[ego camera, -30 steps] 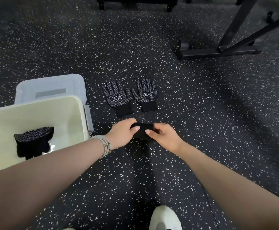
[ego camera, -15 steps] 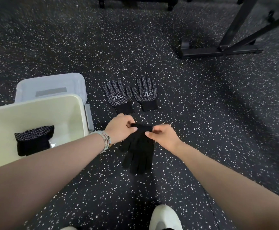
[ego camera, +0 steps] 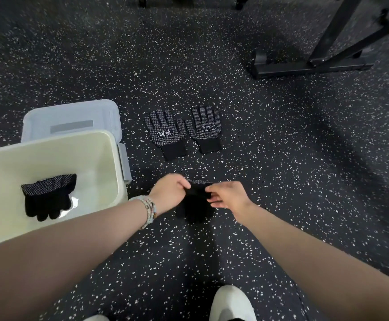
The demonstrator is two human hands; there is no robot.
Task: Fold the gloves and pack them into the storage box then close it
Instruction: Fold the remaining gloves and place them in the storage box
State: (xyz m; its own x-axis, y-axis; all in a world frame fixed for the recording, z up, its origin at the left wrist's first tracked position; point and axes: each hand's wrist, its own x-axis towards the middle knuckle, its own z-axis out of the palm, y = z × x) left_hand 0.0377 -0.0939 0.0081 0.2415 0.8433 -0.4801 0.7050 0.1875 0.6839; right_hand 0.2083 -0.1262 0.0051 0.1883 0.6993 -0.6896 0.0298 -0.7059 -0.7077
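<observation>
A black glove (ego camera: pixel 194 206) hangs just above the speckled floor, pinched at its cuff by my left hand (ego camera: pixel 170 193) and my right hand (ego camera: pixel 229 196). Its fingers point toward me and bunch on the floor. Two more dotted black gloves, a left one (ego camera: pixel 165 133) and a right one (ego camera: pixel 205 127), lie flat side by side farther out. The cream storage box (ego camera: pixel 110 158) stands open at my left with a folded black glove (ego camera: pixel 47 196) on its bottom. Its grey lid (ego camera: pixel 73 119) lies on the floor behind the box.
A black metal equipment frame (ego camera: pixel 309 66) stands on the floor at the far right. My white shoe (ego camera: pixel 231 304) shows at the bottom edge. Dark speckled rubber flooring stretches all around.
The glove was bunched small between both hands, then hung out long toward me; now its fingers are gathered shorter under my hands, and both hands have shifted slightly.
</observation>
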